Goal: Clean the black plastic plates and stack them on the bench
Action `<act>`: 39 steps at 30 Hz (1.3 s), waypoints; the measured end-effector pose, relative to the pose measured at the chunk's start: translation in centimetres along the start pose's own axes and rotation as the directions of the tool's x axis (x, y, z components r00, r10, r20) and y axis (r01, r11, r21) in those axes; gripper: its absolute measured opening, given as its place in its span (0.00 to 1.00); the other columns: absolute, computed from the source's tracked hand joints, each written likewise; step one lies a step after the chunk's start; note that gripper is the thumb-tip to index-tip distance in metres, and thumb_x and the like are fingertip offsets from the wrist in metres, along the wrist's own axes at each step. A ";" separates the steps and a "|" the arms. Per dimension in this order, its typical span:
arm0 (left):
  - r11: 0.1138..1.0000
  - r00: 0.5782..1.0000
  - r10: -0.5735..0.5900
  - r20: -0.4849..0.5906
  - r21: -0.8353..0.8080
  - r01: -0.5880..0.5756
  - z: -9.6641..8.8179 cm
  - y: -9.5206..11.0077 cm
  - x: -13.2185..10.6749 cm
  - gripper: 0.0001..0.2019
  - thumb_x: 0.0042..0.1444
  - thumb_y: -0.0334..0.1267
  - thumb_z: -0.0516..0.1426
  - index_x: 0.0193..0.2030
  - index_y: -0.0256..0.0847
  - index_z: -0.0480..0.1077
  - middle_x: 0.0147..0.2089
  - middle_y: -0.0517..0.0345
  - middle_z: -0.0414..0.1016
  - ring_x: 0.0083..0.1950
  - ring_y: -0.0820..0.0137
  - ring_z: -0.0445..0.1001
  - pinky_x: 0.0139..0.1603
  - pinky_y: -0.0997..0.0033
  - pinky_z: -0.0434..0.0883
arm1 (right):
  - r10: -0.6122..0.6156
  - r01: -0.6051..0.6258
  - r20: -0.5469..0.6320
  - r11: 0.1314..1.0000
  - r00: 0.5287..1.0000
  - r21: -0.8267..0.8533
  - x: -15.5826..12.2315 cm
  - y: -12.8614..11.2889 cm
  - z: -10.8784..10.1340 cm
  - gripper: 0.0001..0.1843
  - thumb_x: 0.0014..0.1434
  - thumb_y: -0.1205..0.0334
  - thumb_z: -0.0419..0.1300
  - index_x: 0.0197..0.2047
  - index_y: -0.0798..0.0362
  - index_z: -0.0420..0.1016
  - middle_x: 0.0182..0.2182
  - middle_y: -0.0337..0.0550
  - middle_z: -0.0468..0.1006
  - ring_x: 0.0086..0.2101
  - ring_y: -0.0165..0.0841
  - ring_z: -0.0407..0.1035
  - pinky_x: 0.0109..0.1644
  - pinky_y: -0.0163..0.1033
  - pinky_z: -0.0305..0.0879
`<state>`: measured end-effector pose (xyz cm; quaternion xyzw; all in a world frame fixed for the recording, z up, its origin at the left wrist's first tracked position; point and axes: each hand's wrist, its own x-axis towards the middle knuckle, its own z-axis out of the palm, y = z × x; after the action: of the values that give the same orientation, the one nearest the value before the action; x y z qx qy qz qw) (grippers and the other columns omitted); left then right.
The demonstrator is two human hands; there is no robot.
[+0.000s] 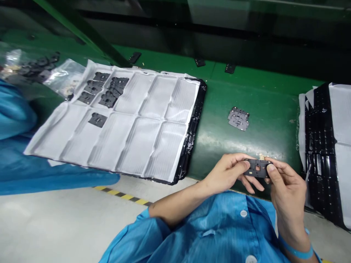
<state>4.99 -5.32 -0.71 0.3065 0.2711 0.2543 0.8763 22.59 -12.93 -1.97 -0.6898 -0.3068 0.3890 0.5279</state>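
Between my two hands is a black plastic plate (pixel 257 168) with a small square window in its middle. My left hand (pixel 229 171) pinches its left end, thumb on top. My right hand (pixel 287 184) grips the right end with the thumb pressed on the face. Just beyond the fingers lie small tan bits (pixel 262 157), too small to name. Farther up the green bench, a few flat dark grey plates (pixel 238 118) overlap in a little pile.
To the left, a black tray lined with white sheet (pixel 134 142) holds several black plates (pixel 113 91). Another lined tray (pixel 319 138) stands at the right. Clear bags (pixel 65 78) and loose black parts lie far left, beside a person's blue sleeve (pixel 16 109). A green post (pixel 87 33) rises behind.
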 end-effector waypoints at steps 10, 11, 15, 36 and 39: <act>0.991 0.990 0.038 -0.134 0.129 -0.021 -0.3 0.3 0.2 0.19 0.67 0.48 0.60 0.49 0.30 0.79 0.31 0.46 0.85 0.30 0.60 0.87 0.24 0.74 0.77 | -0.168 0.167 -0.005 0.984 0.986 -0.065 -0.8 -1.1 1.2 0.12 0.63 0.52 0.75 0.45 0.50 0.90 0.39 0.47 0.91 0.33 0.36 0.83 0.36 0.38 0.81; 0.991 0.990 0.042 -0.136 0.128 -0.024 -0.4 0.2 0.2 0.19 0.67 0.48 0.60 0.49 0.30 0.79 0.32 0.45 0.85 0.30 0.60 0.87 0.24 0.74 0.77 | -0.180 0.180 0.006 0.982 0.984 -0.063 -0.8 -1.1 1.3 0.12 0.64 0.52 0.74 0.45 0.50 0.90 0.39 0.47 0.91 0.33 0.36 0.84 0.36 0.38 0.81; 0.992 0.991 0.033 -0.130 0.128 -0.016 -0.5 0.3 -0.1 0.20 0.67 0.48 0.60 0.51 0.30 0.78 0.36 0.42 0.87 0.33 0.59 0.89 0.26 0.74 0.78 | -0.178 0.183 0.063 0.980 0.982 -0.077 -0.5 -1.3 1.3 0.11 0.65 0.52 0.72 0.45 0.50 0.89 0.37 0.46 0.90 0.32 0.37 0.83 0.35 0.38 0.81; 0.481 0.951 0.306 -0.045 0.869 -0.114 -3.2 5.0 -1.4 0.07 0.68 0.33 0.59 0.48 0.38 0.78 0.38 0.56 0.80 0.37 0.70 0.76 0.39 0.71 0.72 | -0.117 0.121 0.153 0.992 0.981 -0.018 0.5 1.1 3.0 0.16 0.66 0.51 0.70 0.50 0.52 0.85 0.41 0.48 0.88 0.37 0.36 0.81 0.42 0.40 0.78; 0.431 0.933 0.348 -0.091 0.899 -0.073 -5.2 7.5 0.9 0.02 0.65 0.31 0.60 0.41 0.38 0.75 0.33 0.60 0.77 0.34 0.70 0.74 0.39 0.70 0.72 | -0.158 0.159 0.133 0.987 0.978 0.005 0.6 1.5 3.2 0.23 0.68 0.51 0.69 0.60 0.53 0.80 0.50 0.53 0.88 0.41 0.36 0.81 0.49 0.43 0.79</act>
<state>0.23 2.43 0.61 0.7106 0.4361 0.2230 0.5052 20.12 -11.22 -3.98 -0.6374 -0.3963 0.3897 0.5336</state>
